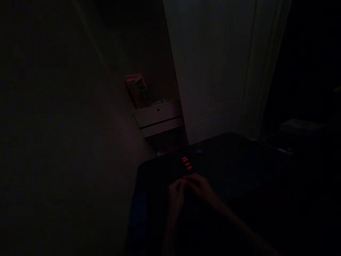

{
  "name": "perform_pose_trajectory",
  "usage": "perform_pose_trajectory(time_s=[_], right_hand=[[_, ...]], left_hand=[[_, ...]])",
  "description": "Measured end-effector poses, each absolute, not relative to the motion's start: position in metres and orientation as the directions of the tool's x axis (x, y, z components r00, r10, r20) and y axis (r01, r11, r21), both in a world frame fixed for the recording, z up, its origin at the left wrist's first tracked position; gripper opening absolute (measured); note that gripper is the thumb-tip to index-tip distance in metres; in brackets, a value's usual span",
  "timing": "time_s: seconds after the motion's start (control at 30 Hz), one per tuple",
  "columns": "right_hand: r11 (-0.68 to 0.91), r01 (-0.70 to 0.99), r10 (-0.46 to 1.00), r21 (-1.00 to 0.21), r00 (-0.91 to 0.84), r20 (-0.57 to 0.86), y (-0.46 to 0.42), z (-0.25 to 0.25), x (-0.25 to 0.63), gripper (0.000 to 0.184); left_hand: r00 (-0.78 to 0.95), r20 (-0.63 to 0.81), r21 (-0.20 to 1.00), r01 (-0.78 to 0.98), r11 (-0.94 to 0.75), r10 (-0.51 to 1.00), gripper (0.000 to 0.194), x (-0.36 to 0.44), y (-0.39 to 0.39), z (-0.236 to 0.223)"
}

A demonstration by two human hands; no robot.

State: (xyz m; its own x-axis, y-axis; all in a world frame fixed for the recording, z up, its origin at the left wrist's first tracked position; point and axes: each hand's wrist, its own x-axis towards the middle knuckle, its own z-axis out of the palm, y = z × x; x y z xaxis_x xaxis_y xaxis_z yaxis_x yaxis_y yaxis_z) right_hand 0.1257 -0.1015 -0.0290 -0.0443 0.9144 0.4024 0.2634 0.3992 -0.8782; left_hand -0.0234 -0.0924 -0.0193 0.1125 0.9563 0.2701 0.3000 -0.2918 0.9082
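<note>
In very dim light, my left hand (176,188) and my right hand (198,183) meet over a dark surface (223,170). Their fingertips are pinched together, and a small reddish spot shows between them. What they hold, if anything, is too dark and small to name. Just beyond the fingers lie several small orange-red cylinders (187,163) in a short row, apart from both hands.
A small purplish object (199,151) rests near the far edge. Behind stand a pale drawer unit (160,117) with a red-topped item (136,89) on it, and a large white panel (213,71). A white cable (277,145) lies at right. Wall at left.
</note>
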Motion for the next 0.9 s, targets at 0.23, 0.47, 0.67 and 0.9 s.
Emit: perform_pose_trajectory(time_s=[0.23,0.47,0.67,0.9], right_hand=[[0.502,0.406,0.861,-0.764,-0.155,0.484,-0.107,-0.027,0.125,0.024],[0.486,0.416,0.860,-0.769,-0.070,0.506,-0.115,-0.023,0.121,0.023],[0.375,0.355,0.905,-0.856,0.060,0.421,-0.107,-0.027,0.118,0.023],[0.311,0.284,0.934,-0.907,0.084,0.347,-0.102,-0.033,0.120,0.030]], left_hand=[[0.135,0.304,0.823,0.461,-0.331,0.943,0.034,-0.027,-0.090,-0.022],[0.125,0.320,0.813,0.474,-0.340,0.939,0.033,-0.027,-0.088,-0.024],[0.107,0.287,0.853,0.424,-0.304,0.952,0.044,-0.024,-0.091,-0.019],[0.122,0.213,0.947,0.220,-0.236,0.969,0.036,-0.024,-0.091,-0.012]])
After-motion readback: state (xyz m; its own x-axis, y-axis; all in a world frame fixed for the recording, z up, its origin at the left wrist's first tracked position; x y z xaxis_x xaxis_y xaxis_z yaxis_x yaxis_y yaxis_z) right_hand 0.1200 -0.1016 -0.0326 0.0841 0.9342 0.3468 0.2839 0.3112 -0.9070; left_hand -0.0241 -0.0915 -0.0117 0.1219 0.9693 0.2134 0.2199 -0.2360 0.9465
